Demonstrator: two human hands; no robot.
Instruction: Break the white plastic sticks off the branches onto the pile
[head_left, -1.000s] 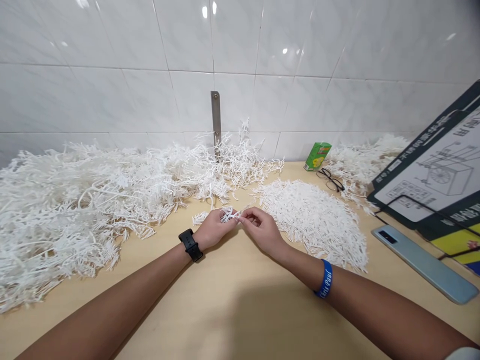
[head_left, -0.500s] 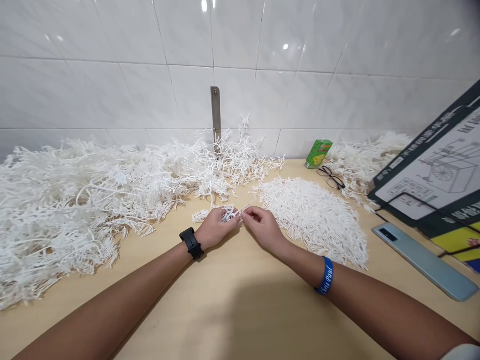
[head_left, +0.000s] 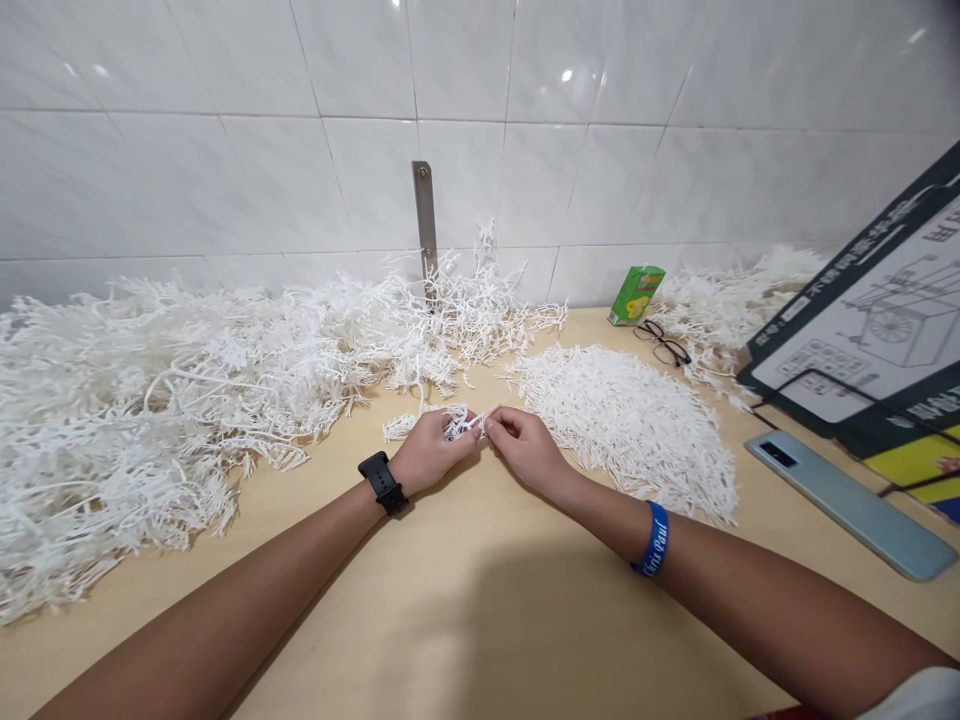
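Observation:
My left hand is closed around a small white branched plastic piece at the centre of the table. Close beside it, my right hand pinches the right end of the same white plastic, thumb and forefinger together. A large tangled heap of white branched pieces spreads over the left side. To the right of my right hand lies a flatter pile of short white pieces. A few white bits rest just left of my left hand.
A green box and black glasses are at the back right, before another white heap. A phone lies at right, near a leaning printed board. A metal strip stands against the tiled wall.
The camera view has shifted slightly, so the wall and the things at the back appear a little higher. Both hands keep nearly the same pose around the white plastic.

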